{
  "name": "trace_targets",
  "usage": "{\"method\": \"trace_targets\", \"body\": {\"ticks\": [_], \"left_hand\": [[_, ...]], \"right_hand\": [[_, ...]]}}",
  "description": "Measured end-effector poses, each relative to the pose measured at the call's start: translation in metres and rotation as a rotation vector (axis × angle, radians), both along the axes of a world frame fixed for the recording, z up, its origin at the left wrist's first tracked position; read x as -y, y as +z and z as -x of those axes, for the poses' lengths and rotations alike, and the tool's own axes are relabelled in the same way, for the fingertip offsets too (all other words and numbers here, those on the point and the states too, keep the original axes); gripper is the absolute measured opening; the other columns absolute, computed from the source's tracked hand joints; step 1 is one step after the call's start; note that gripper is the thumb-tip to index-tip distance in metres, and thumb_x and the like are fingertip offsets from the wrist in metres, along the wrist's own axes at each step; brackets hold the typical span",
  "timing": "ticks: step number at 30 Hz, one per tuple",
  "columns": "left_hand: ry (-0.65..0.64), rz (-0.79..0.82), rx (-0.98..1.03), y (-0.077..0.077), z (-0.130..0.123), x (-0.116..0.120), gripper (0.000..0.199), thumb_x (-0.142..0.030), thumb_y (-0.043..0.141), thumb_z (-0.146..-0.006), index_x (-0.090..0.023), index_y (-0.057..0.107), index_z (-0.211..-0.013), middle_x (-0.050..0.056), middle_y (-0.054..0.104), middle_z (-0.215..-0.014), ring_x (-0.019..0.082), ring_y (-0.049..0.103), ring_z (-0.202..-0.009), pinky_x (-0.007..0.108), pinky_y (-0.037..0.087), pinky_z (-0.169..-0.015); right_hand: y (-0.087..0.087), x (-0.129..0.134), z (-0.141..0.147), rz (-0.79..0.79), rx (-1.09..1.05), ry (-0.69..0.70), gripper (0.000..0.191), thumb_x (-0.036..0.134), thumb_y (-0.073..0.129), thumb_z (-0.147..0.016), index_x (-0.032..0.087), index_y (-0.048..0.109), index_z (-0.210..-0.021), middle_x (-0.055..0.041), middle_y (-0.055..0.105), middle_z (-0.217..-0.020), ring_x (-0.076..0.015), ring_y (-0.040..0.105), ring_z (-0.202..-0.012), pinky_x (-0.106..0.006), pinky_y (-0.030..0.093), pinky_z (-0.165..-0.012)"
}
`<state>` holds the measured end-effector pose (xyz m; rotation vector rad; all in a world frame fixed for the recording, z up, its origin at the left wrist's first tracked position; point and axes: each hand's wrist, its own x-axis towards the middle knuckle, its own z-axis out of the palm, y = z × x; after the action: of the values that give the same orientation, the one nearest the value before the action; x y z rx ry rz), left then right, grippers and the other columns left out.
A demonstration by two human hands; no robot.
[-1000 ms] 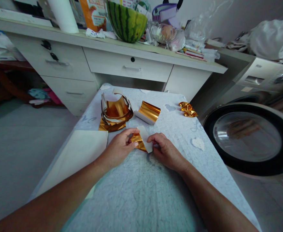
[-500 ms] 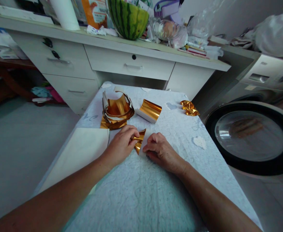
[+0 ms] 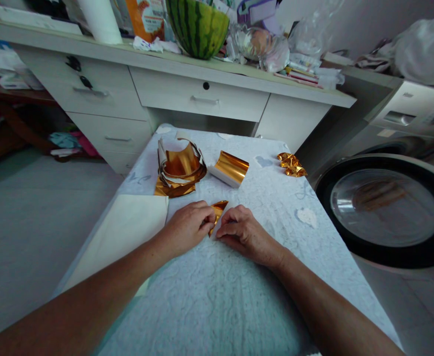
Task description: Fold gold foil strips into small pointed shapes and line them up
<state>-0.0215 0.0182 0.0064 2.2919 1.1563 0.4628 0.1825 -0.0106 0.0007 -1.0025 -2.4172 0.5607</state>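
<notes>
While both bare forearms reached in from the lower corners of the view, the left hand (image 3: 194, 222) and the right hand (image 3: 244, 232) met near the middle of a table covered with a pale blue patterned cloth (image 3: 246, 301); between them was a small gold foil sheet (image 3: 218, 210), bent, with its shiny side toward the left and its whitish side toward the right. The left hand's thumb and fingers were closed together on the sheet's left part; the right hand's fingertips were pinched on its whitish lower right part. Just beyond the hands, to the left, stood a ring-shaped stack of curled gold foil paper (image 3: 182, 165), with flatter gold foil (image 3: 175, 191) under it; a separate curled gold foil sheet (image 3: 234, 168) lay just beside it on the right, and crinkled folded gold foil pieces (image 3: 293, 165) sat well apart, near the table's far right edge. Left of the hands, a large off-white sheet (image 3: 123, 232) lay flat; behind the table, a white desk (image 3: 202, 94) held a cut watermelon (image 3: 200, 29), a white roll (image 3: 100, 22) and an orange packet (image 3: 147, 20), while the round door (image 3: 385, 207) of a front-loading washing machine (image 3: 402, 116) hung open at the right.
</notes>
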Motion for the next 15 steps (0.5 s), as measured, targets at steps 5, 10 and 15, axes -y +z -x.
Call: {"method": "trace_targets", "body": {"ticks": [5,10,15], "left_hand": [[-0.059,0.055,-0.013,0.005,0.005,0.001,0.012,-0.011,0.054,-0.079,-0.020,0.062,-0.076,0.001,0.055,-0.084,0.019,0.056,-0.089,0.031,0.043,-0.078],[-0.070,0.083,-0.028,0.005,0.005,0.000,0.015,-0.011,0.052,-0.080,-0.020,0.063,-0.078,0.002,0.054,-0.086,0.020,0.055,-0.091,0.032,0.043,-0.082],[-0.070,0.069,-0.027,0.004,0.006,0.002,0.013,-0.011,0.052,-0.079,-0.020,0.061,-0.081,0.002,0.054,-0.089,0.020,0.054,-0.093,0.033,0.043,-0.083]], "right_hand": [[0.003,0.002,0.007,0.087,-0.009,-0.065,0.009,0.021,0.064,-0.089,0.025,0.072,-0.093,-0.0020,0.066,-0.095,-0.0178,0.055,-0.095,-0.037,0.036,-0.089],[0.006,0.004,0.015,0.146,0.014,-0.169,0.006,0.018,0.066,-0.086,0.022,0.070,-0.087,-0.0034,0.063,-0.094,-0.0200,0.052,-0.096,-0.037,0.035,-0.086],[0.006,0.005,0.022,0.169,0.027,-0.268,0.004,0.017,0.067,-0.083,0.020,0.068,-0.083,-0.0034,0.060,-0.090,-0.0205,0.050,-0.092,-0.036,0.034,-0.083]]}}
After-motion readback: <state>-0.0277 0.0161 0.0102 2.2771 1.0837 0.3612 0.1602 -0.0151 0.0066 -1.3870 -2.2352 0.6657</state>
